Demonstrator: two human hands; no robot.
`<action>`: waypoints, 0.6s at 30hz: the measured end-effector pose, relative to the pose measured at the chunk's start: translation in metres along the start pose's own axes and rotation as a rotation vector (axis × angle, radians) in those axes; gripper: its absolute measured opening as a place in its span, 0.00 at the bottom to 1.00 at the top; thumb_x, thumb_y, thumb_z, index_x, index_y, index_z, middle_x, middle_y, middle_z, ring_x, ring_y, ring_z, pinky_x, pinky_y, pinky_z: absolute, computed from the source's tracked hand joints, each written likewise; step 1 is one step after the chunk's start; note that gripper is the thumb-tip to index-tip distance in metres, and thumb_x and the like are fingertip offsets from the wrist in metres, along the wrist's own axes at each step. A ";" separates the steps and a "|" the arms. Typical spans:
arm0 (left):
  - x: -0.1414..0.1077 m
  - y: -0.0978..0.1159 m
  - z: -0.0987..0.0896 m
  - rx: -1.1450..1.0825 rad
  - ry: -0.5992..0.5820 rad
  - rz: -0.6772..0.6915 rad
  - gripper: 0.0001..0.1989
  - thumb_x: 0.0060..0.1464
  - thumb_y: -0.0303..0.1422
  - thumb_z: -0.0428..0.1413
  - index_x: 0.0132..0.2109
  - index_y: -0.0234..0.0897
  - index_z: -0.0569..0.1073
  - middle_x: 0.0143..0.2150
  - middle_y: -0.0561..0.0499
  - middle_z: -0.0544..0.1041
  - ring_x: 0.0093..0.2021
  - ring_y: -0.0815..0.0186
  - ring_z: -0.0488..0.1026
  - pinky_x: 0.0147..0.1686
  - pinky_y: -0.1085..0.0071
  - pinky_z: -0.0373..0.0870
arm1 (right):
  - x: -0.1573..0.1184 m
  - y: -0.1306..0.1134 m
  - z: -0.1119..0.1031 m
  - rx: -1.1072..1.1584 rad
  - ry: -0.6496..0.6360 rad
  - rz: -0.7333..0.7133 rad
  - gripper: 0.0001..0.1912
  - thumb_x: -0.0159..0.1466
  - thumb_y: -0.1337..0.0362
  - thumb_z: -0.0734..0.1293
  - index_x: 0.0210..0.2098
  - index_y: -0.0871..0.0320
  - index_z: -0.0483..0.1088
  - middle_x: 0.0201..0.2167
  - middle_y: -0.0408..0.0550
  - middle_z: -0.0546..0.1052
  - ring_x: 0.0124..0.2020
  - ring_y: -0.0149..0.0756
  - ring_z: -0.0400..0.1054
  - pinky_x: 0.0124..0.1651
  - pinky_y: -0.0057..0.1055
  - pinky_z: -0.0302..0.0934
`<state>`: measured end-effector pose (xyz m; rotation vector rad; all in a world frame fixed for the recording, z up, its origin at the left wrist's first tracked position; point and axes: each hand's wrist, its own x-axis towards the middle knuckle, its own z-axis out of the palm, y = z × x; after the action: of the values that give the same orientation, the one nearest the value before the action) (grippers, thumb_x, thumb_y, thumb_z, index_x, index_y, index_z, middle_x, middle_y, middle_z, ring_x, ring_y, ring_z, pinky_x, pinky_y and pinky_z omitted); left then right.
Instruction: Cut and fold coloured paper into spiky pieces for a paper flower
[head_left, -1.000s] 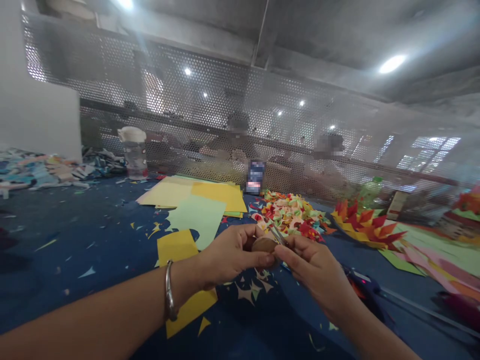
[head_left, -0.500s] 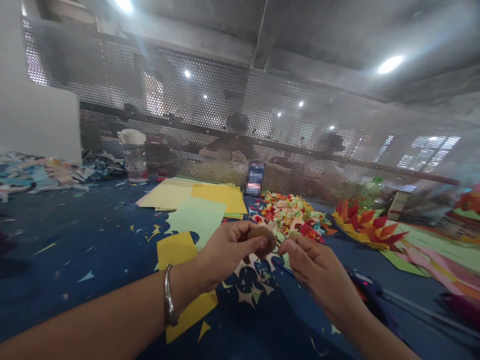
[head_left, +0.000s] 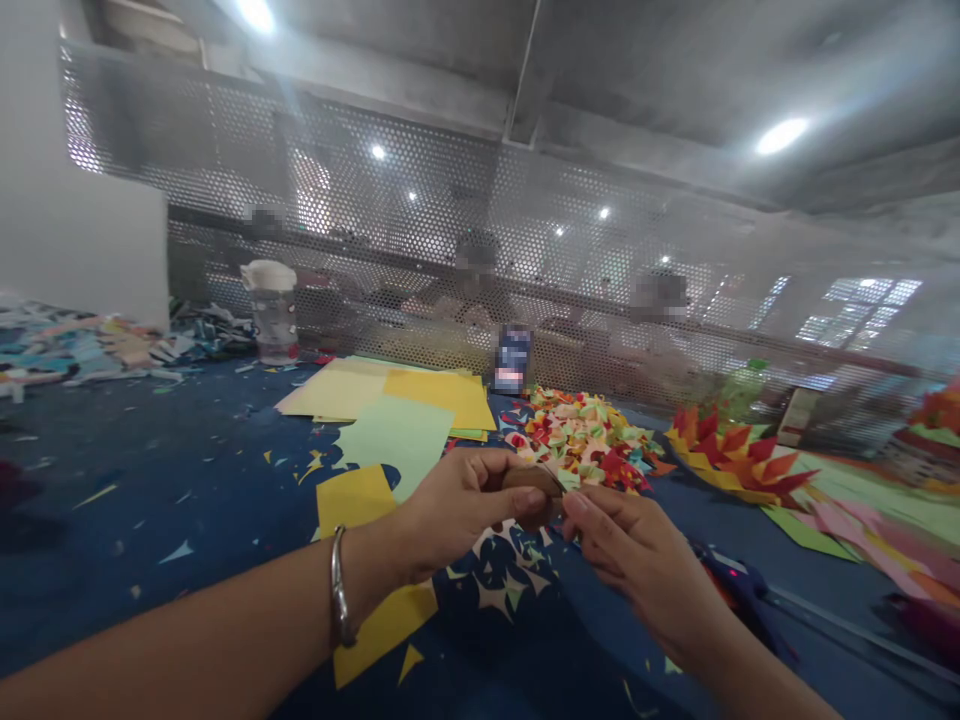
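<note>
Between thumb and fingers, my left hand [head_left: 469, 505] holds a brown rounded piece [head_left: 525, 487] over the middle of the blue table. My right hand [head_left: 637, 550] is closed in a pinch at the right end of that piece; whatever lies between its fingertips is too small to make out. Beneath and in front of the hands lie pale star-shaped paper scraps [head_left: 493, 597]. A yellow sheet [head_left: 356, 495] is partly covered by my left wrist. Just beyond the hands rises a heap of small folded colored papers [head_left: 589, 430].
Behind are a paper stack [head_left: 337, 388], a phone [head_left: 512, 358] and a clear bottle [head_left: 271, 315]. On the right sit an orange paper flower [head_left: 742, 460] and a dark blue tool with a red light [head_left: 731, 570]. Scraps lie far left; a perforated screen [head_left: 390, 220] stands behind.
My right hand's fingertips have come closer to the brown piece and now meet its right end. My left hand has kept its grip. The view has shifted slightly.
</note>
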<state>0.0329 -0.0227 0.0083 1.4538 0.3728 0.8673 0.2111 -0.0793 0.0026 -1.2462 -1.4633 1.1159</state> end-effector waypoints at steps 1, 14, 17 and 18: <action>0.000 0.000 0.000 0.011 0.003 -0.003 0.06 0.48 0.30 0.58 0.34 0.32 0.74 0.28 0.51 0.74 0.30 0.70 0.68 0.34 0.71 0.60 | 0.000 0.000 0.000 -0.003 0.001 -0.003 0.20 0.61 0.49 0.62 0.24 0.59 0.63 0.14 0.31 0.47 0.15 0.21 0.36 0.17 0.24 0.32; -0.001 0.000 -0.006 0.033 -0.021 -0.008 0.10 0.46 0.35 0.60 0.34 0.32 0.75 0.28 0.50 0.72 0.29 0.69 0.65 0.33 0.70 0.60 | -0.002 -0.003 0.000 -0.002 -0.013 0.024 0.20 0.60 0.49 0.63 0.22 0.59 0.62 0.13 0.31 0.46 0.15 0.22 0.37 0.17 0.23 0.32; -0.001 0.000 -0.006 0.033 -0.024 -0.013 0.10 0.46 0.34 0.60 0.34 0.32 0.75 0.28 0.51 0.72 0.29 0.70 0.65 0.33 0.71 0.59 | -0.002 -0.004 0.001 0.024 -0.017 0.030 0.20 0.61 0.49 0.63 0.22 0.59 0.63 0.13 0.31 0.46 0.14 0.21 0.36 0.17 0.23 0.32; -0.001 -0.001 -0.005 0.028 -0.030 -0.008 0.09 0.47 0.34 0.60 0.34 0.32 0.75 0.28 0.51 0.72 0.29 0.70 0.65 0.33 0.71 0.59 | -0.002 -0.005 0.001 0.031 -0.014 0.027 0.20 0.61 0.49 0.63 0.22 0.59 0.63 0.13 0.31 0.46 0.15 0.21 0.36 0.17 0.23 0.32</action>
<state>0.0286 -0.0195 0.0066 1.4885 0.3693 0.8358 0.2094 -0.0821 0.0068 -1.2427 -1.4380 1.1633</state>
